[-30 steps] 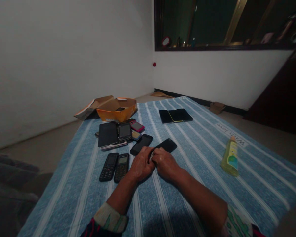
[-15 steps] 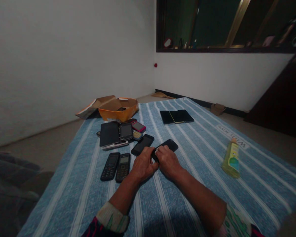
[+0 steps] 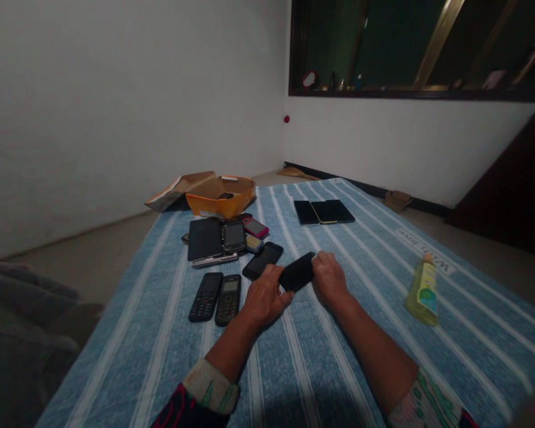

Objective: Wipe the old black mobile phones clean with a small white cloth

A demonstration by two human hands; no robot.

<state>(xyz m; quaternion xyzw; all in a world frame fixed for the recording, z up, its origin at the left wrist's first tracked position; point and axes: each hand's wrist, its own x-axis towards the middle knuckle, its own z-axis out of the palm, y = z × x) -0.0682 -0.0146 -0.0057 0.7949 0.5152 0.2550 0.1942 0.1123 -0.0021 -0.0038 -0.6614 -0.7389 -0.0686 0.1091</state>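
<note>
A black smartphone (image 3: pixel 296 273) lies slanted between my hands, its dark face upward. My left hand (image 3: pixel 264 299) grips its left end, with the thumb along the near edge and the fingers at the far side. At the phone's right end my right hand (image 3: pixel 329 277) is closed, fingertips bunched against the corner; what they pinch, if anything, is hidden. Just beyond my left hand rests another black smartphone (image 3: pixel 263 260). Two keypad phones, one black (image 3: pixel 205 297) and one dark with a grey screen (image 3: pixel 228 300), lie side by side left of my left hand.
A pile of phones includes a large black one (image 3: pixel 204 239) and a pink-edged one (image 3: pixel 255 227). Behind it stands an open orange box (image 3: pixel 220 205). Several dark-screened devices (image 3: pixel 324 211) lie farther back. A yellow-green bottle (image 3: pixel 422 292) is at right on the striped cloth (image 3: pixel 361 267).
My right hand has slid rightward along the phone from near my left hand to the far end, uncovering its dark face. My left hand keeps its grip. The view has shifted slightly.
</note>
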